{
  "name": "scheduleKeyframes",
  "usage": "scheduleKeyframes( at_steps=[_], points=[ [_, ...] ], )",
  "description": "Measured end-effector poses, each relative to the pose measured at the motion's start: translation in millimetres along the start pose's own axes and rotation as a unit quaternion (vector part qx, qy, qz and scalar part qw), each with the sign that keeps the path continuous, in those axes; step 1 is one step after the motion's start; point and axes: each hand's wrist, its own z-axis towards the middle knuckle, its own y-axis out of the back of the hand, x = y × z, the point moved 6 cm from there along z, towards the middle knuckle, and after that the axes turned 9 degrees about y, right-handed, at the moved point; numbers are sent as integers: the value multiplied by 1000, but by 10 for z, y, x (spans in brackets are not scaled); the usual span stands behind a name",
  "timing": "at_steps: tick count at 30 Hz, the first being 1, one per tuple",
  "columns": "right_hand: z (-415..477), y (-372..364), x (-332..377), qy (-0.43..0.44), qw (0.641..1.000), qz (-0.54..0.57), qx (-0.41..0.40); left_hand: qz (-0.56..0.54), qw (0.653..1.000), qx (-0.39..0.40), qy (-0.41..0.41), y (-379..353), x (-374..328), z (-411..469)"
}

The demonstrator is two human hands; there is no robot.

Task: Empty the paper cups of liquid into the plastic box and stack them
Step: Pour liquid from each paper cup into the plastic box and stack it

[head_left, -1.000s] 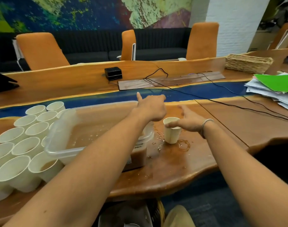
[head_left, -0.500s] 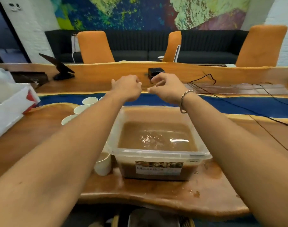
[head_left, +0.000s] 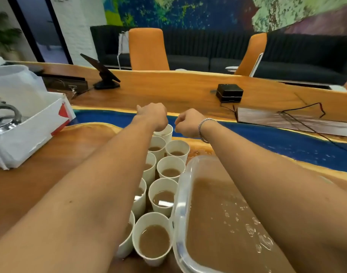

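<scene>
Left hand (head_left: 153, 115) stretched forward, back of it turned to the camera, fingers bent downward over the rim of the farthest cup (head_left: 167, 133). Cannot tell whether gripping that cup or merely poised on it: fingertips hidden behind the knuckles. Just beside it, to the right, the right hand (head_left: 188, 123) curled into a fist, knuckles up, with nothing visible inside; a silver chain bracelet (head_left: 205, 123) at the wrist. Only a narrow gap between the two hands, no contact.

Nearer than the left hand, running back beneath its forearm: a tight cluster of white paper cups (head_left: 170, 170), all upright, rims close together, those in view holding brown liquid. Below the right forearm, just right of the cups and close against the nearest ones: the clear plastic box (head_left: 180, 203), part-filled with the same brown liquid (head_left: 214, 203), bubbles on the surface. All standing on a wooden table (head_left: 30, 186), with a blue strip passing under both hands.

Well to the left of the left hand: a white carton (head_left: 30, 133) marked with a red shape, any lettering too blurred to read, with a metal kettle (head_left: 5, 117) inside. Beyond the left hand, a dark tablet (head_left: 104, 74) on a stand; beyond the right hand, a small black box (head_left: 229, 92) with cables (head_left: 306, 110) trailing off to the right
</scene>
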Motion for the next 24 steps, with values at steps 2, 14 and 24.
scheduleKeyframes(
  at_steps=[2,14,24],
  points=[
    [116,-76,12,-4,1000,-15,20,12,1000,10,7,-107,38,141],
    [400,-149,-126,9,997,-68,34,-27,999,-1,35,-367,155,471],
    [76,204,-298,-11,999,-50,-7,-48,996,-78,14,250,-178,255]
  ],
)
